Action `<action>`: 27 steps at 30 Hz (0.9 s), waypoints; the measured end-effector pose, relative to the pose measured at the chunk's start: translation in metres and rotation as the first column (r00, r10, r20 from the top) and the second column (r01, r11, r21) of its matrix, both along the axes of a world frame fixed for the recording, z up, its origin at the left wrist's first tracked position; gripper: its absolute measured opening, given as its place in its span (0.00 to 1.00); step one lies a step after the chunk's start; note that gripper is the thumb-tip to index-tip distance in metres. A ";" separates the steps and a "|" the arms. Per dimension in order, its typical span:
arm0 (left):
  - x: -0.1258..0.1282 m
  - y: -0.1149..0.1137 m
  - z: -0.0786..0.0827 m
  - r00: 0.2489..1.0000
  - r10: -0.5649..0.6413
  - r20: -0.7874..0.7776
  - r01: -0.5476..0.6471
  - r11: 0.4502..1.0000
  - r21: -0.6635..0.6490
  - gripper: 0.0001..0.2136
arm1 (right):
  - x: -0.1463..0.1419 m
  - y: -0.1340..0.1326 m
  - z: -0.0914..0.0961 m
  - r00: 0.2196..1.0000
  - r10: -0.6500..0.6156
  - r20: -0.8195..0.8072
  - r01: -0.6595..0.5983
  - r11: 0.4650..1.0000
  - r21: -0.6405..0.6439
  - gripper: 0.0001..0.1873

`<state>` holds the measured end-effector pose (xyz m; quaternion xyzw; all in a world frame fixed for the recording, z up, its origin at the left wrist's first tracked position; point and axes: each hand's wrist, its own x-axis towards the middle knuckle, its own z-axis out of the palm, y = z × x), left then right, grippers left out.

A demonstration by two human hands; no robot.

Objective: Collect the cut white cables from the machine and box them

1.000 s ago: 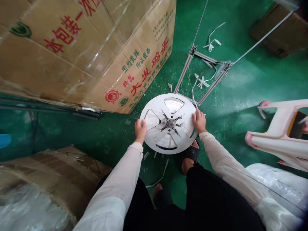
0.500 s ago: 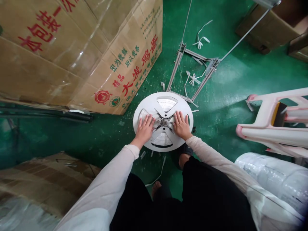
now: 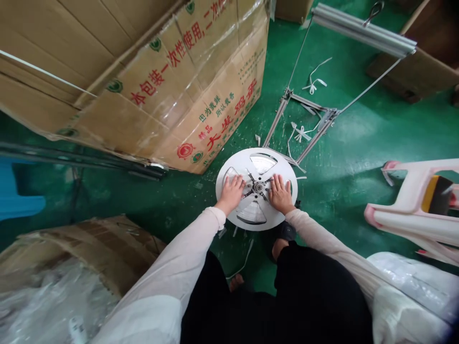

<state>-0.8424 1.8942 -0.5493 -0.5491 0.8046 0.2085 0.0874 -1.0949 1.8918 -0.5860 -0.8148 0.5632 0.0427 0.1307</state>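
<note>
The green floor (image 3: 186, 203) ran out from under the hands on every side, scattered with small pale scraps. Behind the right hand (image 3: 282, 193) was a foot in a dark sandal (image 3: 286, 231); farther to that hand's right lay a shiny wrapped white bundle (image 3: 412, 277), with a white and pink plastic stool (image 3: 398, 220) ahead of it. Behind and left of the left hand (image 3: 231, 195) sat a worn carton (image 3: 96, 234) beside crumpled clear plastic (image 3: 43, 296). Ahead and left of the hands stood a large brown box (image 3: 201, 52) with red and green lettering. Just beyond the reel (image 3: 258, 194) a metal frame (image 3: 277, 120) stretched forward around white strips (image 3: 301, 133), and farther off were a metal bar (image 3: 362, 29) and another brown box (image 3: 401, 71).

The reel was right under both hands, which lay apart, fingers spread flat on its upper face either side of the metal hub (image 3: 258, 187), neither gripping. It was white and round, with wedge-shaped openings showing pale, glossy windings inside and thin metal arms reaching out from the hub. What supported it underneath could not be seen.
</note>
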 end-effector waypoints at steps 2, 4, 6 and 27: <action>0.002 -0.002 0.001 1.000 -0.003 -0.024 0.002 1.000 -0.024 0.27 | -0.001 0.000 -0.001 1.000 -0.010 0.013 0.010 1.000 0.009 0.33; 0.006 -0.005 -0.001 0.998 0.009 -0.057 -0.011 0.999 -0.033 0.28 | -0.003 -0.002 -0.001 0.999 -0.015 0.034 0.014 1.000 0.024 0.33; 0.011 -0.007 -0.008 0.996 0.041 -0.077 -0.042 0.999 -0.011 0.28 | -0.005 -0.003 0.001 0.997 -0.027 0.076 0.024 0.999 0.037 0.33; 0.006 0.006 -0.030 0.958 0.273 -0.086 -0.271 0.962 0.034 0.29 | 0.077 0.028 0.032 0.703 0.169 0.691 -0.404 0.895 0.192 0.11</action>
